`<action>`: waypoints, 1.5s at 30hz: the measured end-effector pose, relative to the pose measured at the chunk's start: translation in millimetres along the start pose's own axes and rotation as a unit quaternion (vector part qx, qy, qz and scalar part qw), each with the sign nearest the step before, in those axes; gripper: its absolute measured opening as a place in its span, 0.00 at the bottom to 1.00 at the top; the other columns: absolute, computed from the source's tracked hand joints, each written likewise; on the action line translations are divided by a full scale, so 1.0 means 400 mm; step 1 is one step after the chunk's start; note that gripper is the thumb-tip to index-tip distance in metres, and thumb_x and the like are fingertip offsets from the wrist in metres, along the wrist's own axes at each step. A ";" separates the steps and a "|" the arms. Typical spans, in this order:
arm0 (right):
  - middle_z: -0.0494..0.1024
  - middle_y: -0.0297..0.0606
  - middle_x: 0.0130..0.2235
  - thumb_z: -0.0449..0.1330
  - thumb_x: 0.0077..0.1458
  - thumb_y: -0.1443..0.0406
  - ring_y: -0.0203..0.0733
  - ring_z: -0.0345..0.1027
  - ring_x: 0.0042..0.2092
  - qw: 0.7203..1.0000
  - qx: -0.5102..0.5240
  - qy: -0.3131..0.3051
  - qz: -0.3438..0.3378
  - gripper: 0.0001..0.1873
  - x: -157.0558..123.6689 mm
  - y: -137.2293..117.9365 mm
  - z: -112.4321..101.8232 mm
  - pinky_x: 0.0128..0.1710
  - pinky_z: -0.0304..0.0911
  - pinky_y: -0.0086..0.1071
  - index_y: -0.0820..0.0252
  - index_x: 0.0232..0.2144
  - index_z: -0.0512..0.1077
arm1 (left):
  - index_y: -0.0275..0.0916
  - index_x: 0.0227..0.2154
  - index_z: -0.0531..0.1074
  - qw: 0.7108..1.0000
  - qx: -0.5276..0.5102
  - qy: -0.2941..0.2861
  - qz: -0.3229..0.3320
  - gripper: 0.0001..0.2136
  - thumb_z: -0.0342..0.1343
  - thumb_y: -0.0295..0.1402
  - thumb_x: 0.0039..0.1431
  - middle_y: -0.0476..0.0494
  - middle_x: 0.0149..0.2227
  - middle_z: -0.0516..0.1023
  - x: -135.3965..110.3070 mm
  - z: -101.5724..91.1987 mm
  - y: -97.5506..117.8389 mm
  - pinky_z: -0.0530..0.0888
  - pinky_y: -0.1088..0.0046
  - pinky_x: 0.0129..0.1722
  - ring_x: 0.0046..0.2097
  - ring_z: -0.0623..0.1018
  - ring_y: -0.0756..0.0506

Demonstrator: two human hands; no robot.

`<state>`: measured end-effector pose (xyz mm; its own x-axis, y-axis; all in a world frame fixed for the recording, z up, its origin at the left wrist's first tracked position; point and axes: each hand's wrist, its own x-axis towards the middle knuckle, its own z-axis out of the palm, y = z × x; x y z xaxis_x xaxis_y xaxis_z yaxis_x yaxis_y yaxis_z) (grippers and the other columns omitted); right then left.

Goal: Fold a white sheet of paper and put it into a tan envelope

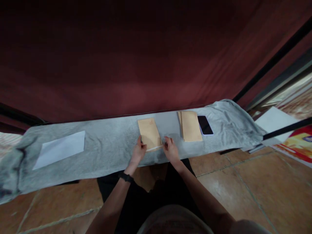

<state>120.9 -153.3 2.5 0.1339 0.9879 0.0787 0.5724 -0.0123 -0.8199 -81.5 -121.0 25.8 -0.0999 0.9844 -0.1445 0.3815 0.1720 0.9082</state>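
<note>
A tan paper envelope [149, 131] lies on the grey cloth in front of me, its near end towards my body. Along that near end runs a pale strip; I cannot tell whether it is a flap or paper inside. My left hand [138, 152] pinches the envelope's lower left edge, thumb on top. At the lower right corner, my right hand [171, 150] has its fingers curled in and closed on the edge. To the right lies a small pile of similar envelopes [192, 126], slightly fanned, beside a dark-screened phone [205, 125].
A long narrow surface under a grey cloth [102, 143] stretches across the view. A white sheet of paper [60, 149] lies on its left part. Behind hangs a dark red curtain [136, 81]. At far right are a dark bar [287, 130] and a colourful package [298, 143].
</note>
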 end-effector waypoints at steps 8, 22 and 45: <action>0.68 0.44 0.64 0.56 0.63 0.70 0.48 0.63 0.63 0.953 -0.158 -0.128 -0.226 0.22 0.031 0.011 -0.020 0.64 0.60 0.46 0.57 0.58 0.70 | 0.40 0.61 0.67 0.914 0.302 -0.063 0.262 0.22 0.53 0.34 0.64 0.35 0.66 0.64 -0.050 -0.016 -0.030 0.64 0.52 0.65 0.66 0.65 0.35; 0.73 0.44 0.60 0.57 0.66 0.67 0.49 0.67 0.58 0.932 -0.207 -0.174 -0.243 0.18 0.046 0.008 -0.031 0.61 0.62 0.46 0.57 0.56 0.72 | 0.38 0.56 0.70 0.870 0.345 -0.174 0.305 0.25 0.41 0.20 0.59 0.34 0.60 0.72 -0.018 -0.055 -0.042 0.66 0.53 0.63 0.64 0.70 0.38; 0.76 0.43 0.57 0.54 0.68 0.65 0.46 0.69 0.56 0.947 -0.141 -0.097 -0.273 0.16 0.030 0.036 -0.012 0.57 0.65 0.43 0.56 0.55 0.72 | 0.34 0.69 0.55 0.836 0.454 -0.079 0.297 0.28 0.36 0.41 0.71 0.37 0.71 0.57 0.343 0.056 0.020 0.54 0.56 0.71 0.72 0.54 0.40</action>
<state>134.5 -142.6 -5.4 -0.3791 0.8685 0.3193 0.7109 0.4942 -0.5003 -71.5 16.3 4.2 0.4505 0.8858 0.1112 0.8686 -0.4637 0.1748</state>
